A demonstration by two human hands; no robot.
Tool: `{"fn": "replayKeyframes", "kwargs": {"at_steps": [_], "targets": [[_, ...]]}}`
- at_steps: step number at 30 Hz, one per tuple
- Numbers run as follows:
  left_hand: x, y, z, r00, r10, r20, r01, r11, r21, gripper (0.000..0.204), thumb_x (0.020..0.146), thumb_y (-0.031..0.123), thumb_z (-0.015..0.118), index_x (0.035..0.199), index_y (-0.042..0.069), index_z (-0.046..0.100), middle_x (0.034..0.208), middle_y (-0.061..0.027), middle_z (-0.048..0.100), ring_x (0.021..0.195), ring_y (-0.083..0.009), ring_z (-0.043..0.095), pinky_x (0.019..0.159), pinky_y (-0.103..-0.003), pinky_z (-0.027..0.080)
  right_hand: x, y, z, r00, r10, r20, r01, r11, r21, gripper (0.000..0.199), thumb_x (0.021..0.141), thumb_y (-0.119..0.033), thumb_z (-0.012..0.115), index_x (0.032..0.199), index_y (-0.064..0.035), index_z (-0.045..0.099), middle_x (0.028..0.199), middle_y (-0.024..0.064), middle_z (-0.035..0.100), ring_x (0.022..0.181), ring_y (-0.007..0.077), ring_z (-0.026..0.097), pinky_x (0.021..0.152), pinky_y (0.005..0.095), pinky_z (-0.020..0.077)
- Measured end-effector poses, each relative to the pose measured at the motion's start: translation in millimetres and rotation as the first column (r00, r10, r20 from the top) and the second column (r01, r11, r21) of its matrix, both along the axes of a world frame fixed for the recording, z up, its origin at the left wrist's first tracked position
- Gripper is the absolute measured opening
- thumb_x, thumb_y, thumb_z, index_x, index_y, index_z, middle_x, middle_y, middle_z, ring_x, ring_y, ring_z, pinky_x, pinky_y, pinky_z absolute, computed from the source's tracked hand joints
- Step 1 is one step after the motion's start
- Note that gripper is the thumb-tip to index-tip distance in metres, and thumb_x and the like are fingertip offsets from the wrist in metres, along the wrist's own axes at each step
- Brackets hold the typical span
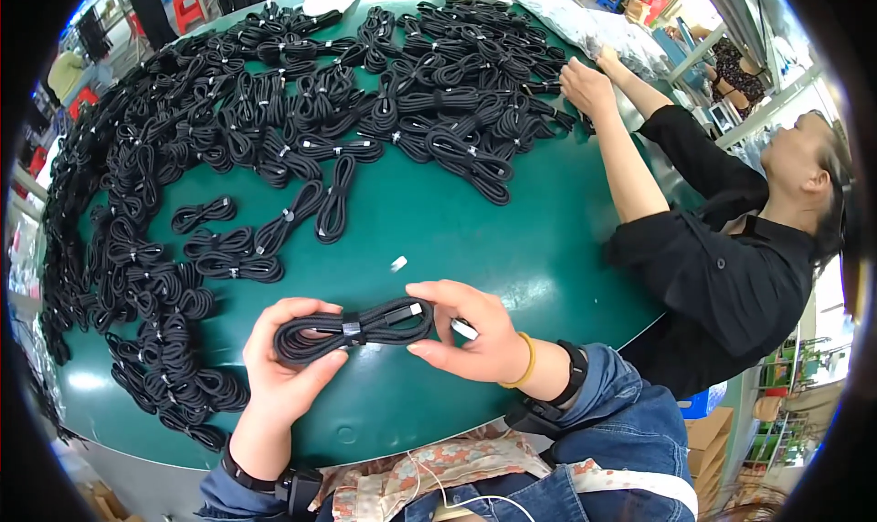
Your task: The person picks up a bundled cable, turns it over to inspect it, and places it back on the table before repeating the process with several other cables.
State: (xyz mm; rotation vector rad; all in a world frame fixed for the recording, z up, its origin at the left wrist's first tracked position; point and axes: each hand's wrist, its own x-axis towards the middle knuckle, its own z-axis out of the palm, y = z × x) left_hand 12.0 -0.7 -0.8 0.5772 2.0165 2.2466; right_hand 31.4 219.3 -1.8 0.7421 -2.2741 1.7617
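A coiled black braided cable (384, 324) is held up over the near part of the green table, a shiny band round its middle and a pale metal plug showing at its right end. My left hand (290, 358) grips the coil's left end between thumb and fingers. At the other end, the thumb and index finger of my right hand (480, 330) close on the coil. A small white piece (464, 328) sits against that hand's curled fingers; its kind I cannot make out. Beyond the coil, another small white piece (398, 263) lies on the table.
Heaps of coiled black cables (274, 102) cover the table's far and left parts. Bare green tabletop (512, 239) shows right of centre. At the right a co-worker in black (722, 248) reaches to the heap's far end, beside clear plastic bags (585, 24).
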Motion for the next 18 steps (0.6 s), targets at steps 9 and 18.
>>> {"fn": "replayKeyframes", "kwargs": {"at_steps": [9, 18], "targets": [[2.8, 2.9, 5.3, 0.995, 0.030, 0.100, -0.034, 0.999, 0.035, 0.050, 0.061, 0.001, 0.067, 0.104, -0.001, 0.043, 0.098, -0.0141, 0.053, 0.085, -0.0134, 0.053, 0.077, -0.025, 0.043, -0.8, -0.5, 1.7, 0.999, -0.009, -0.032, 0.010, 1.000, 0.011, 0.053, 0.065, -0.002, 0.066, 0.112, 0.0020, 0.044, 0.075, 0.0039, 0.052, 0.044, 0.0058, 0.045, 0.042, 0.0182, 0.0321], [3.7, 0.6, 4.8, 0.998, 0.009, 0.068, -0.014, 0.996, 0.084, 0.051, 0.062, -0.003, 0.068, 0.105, -0.001, 0.042, 0.098, -0.0164, 0.053, 0.086, -0.0162, 0.055, 0.078, -0.027, 0.044, -2.1, -1.2, 4.1, 0.997, 0.012, -0.073, -0.011, 1.000, 0.010, 0.053, 0.065, -0.003, 0.067, 0.112, 0.0010, 0.044, 0.076, 0.0040, 0.053, 0.043, 0.0060, 0.044, 0.041, 0.0181, 0.0323]]}}
